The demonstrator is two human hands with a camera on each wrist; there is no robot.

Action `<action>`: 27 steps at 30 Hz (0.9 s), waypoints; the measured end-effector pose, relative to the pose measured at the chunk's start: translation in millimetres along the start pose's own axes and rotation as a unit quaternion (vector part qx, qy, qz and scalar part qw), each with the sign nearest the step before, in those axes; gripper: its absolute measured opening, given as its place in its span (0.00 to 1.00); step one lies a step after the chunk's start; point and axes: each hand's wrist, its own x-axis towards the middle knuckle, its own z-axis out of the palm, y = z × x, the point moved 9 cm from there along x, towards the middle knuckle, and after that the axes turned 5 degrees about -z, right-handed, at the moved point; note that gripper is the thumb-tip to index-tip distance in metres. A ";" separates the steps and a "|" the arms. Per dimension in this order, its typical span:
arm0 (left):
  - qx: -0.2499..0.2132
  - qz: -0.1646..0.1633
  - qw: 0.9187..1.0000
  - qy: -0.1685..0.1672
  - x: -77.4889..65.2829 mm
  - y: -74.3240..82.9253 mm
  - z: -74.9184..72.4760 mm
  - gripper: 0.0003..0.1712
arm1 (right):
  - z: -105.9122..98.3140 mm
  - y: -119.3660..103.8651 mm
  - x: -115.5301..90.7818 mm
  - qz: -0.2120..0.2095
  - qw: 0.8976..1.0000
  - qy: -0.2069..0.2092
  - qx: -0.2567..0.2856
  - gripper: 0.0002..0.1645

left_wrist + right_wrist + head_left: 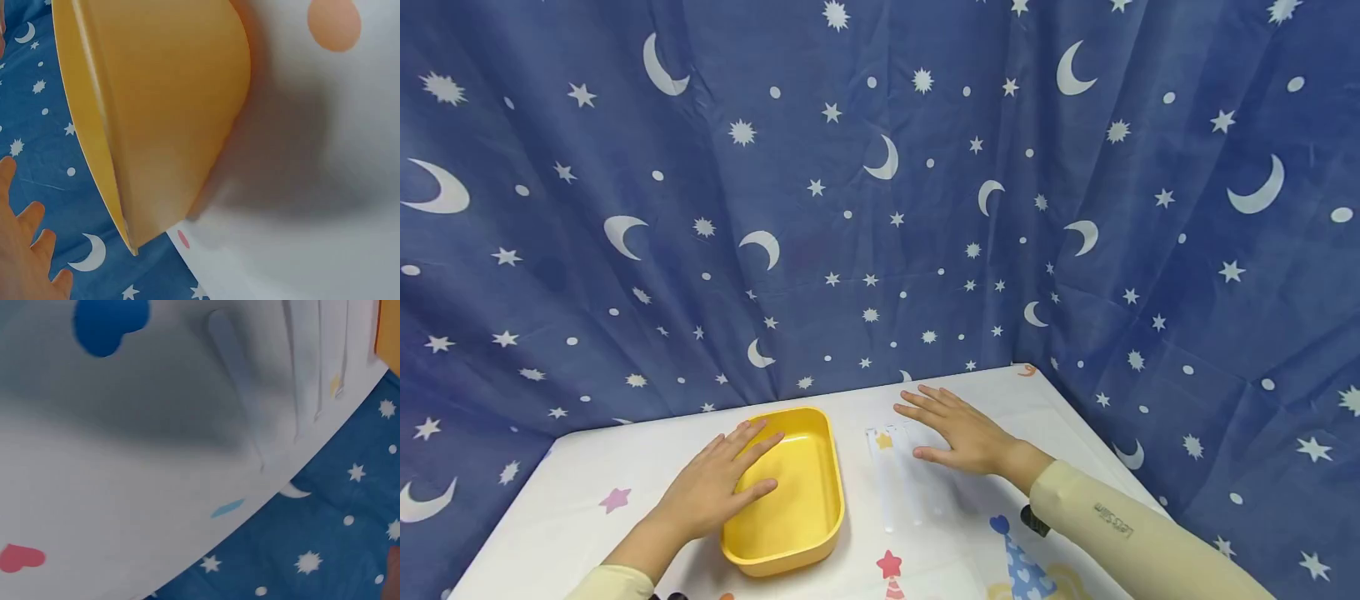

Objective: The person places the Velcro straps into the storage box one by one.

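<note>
A deep yellow rectangular tub (790,492) with rounded corners stands on the white table, nothing inside it. My left hand (711,492) hovers over its left side, fingers spread and relaxed. The tub's outer wall (156,125) fills much of the left wrist view, with spread fingers at the lower left. To the tub's right lie several narrow whitish strips (882,492), roughly parallel. One strip (237,369) shows a rounded end and a thin far end in the right wrist view. My right hand (958,429) is held above and beside these strips, fingers extended, holding nothing.
The white tablecloth (647,458) carries printed stars, hearts and party hats. Blue curtains (850,250) with moons and stars hang along the table's back and right edges. A dark round piece (1034,521) shows under the right sleeve.
</note>
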 end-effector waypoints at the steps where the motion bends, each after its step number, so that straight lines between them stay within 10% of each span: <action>1: 0.001 -0.005 1.000 -0.002 -0.3 -2.8 0.2 0.37 | -0.7 2.2 -1.7 0.002 1.000 0.005 0.001 0.40; 27: -0.014 -0.095 0.995 0.010 -15.1 -47.9 14.8 0.37 | 20.3 52.9 -35.7 0.135 0.990 0.012 0.031 0.41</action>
